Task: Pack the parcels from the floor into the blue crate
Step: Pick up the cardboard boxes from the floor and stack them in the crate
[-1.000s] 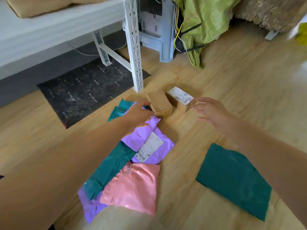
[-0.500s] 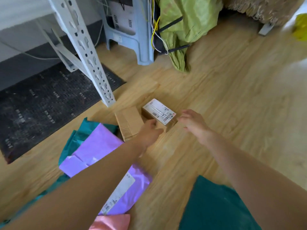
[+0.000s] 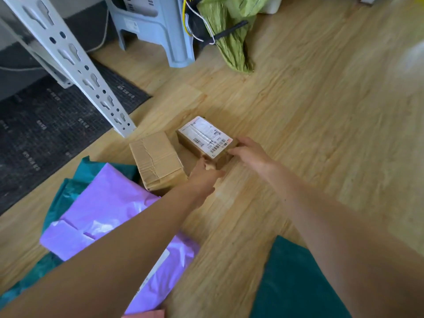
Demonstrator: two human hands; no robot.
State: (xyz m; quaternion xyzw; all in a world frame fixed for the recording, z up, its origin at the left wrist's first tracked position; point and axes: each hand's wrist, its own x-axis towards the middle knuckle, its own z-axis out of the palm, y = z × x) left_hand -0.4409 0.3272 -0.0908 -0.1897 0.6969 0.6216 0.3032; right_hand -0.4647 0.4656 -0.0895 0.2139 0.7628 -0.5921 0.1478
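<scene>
Parcel with the label [image 3: 206,138] sits on the wood floor [image 3: 309,115], and both hands hold it.

From the left there is one black mat [image 3: 46,125] and one grey shelf leg [image 3: 68,58]. Next, one teal bag [image 3: 68,187] lies under the purple bags [image 3: 103,214], which I cannot count. One pink bag [image 3: 146,314] peeks in at the bottom edge. One plain box [image 3: 158,161] sits just beside the parcel with the label, with a thin gap between them. The left hand [image 3: 202,180] grips its near corner, thumb on the front. The right hand [image 3: 250,154] curls round its right end. A second teal bag [image 3: 298,283] lies apart at the bottom right. Open floor spreads wide to the right.
</scene>
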